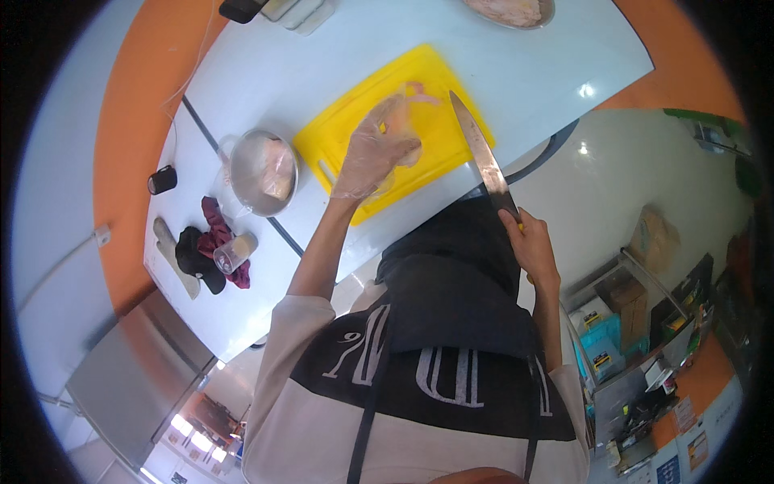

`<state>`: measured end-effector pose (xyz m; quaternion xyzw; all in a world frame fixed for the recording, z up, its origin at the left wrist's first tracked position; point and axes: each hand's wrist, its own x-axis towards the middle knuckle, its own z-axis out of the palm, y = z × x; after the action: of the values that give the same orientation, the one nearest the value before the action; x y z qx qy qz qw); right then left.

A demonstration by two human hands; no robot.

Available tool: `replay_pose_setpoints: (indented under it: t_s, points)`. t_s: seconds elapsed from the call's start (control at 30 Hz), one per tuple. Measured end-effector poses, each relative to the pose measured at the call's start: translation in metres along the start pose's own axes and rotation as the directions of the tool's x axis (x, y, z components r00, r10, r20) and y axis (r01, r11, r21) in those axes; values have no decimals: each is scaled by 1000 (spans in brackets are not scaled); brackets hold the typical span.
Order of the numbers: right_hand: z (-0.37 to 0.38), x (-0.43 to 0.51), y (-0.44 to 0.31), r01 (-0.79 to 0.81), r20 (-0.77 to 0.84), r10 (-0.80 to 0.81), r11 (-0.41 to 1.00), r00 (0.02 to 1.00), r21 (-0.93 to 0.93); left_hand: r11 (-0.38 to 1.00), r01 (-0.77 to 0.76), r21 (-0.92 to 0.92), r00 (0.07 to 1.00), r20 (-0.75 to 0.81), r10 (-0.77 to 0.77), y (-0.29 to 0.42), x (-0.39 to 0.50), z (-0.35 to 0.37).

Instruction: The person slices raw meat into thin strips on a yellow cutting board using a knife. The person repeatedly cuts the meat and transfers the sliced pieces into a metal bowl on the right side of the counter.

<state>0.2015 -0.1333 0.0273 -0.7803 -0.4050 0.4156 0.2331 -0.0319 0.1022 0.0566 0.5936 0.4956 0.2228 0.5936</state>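
My left hand (378, 148), in a clear plastic glove, is over the yellow cutting board (444, 130). Pale, shiny material shows at its fingers, perhaps raw meat; the glove blurs what it holds. Thin strips of pink raw meat (423, 95) lie on the board just beyond the fingertips. My bare right hand (531, 242) grips the handle of a large kitchen knife (481, 148), its blade pointing away from me past the board's right edge. Left of the board, a steel bowl (236, 181) contains pieces of pale raw meat (277, 172) and some clear plastic.
Another bowl (547, 18) of pale food stands at the table's far edge, near clear containers (308, 18). To the left lie a plastic cup (233, 257), a maroon cloth (211, 221), a black cap (196, 260) and a small black device (162, 180). A metal cart (656, 275) is at the right.
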Motion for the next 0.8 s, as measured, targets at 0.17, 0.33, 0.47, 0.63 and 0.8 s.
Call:
replay_pose_setpoints:
  t_s: [0.17, 0.33, 0.47, 0.63, 0.8]
  points:
    - [-4, -10, -2, 14, -20, -14, 1000, 1000, -8, 998, 43, -51, 999, -13, -43, -1, -9, 7]
    - [8, -1, 0, 187, 13, -187, 978, 982, -96, 873, -165, 459, 980, -27, 199, -57, -1, -6]
    - [25, 14, -7, 295, 87, -282, 922, 955, -251, 971, -81, 225, 977, -177, 123, -97, -3, -4]
    - [22, 23, -12, 315, 124, -290, 885, 949, -342, 899, -85, 430, 947, -244, 207, -105, -15, -5]
    - [-12, 16, -13, 195, 37, -193, 936, 981, -292, 852, 22, 524, 925, -334, 181, -99, -17, -14]
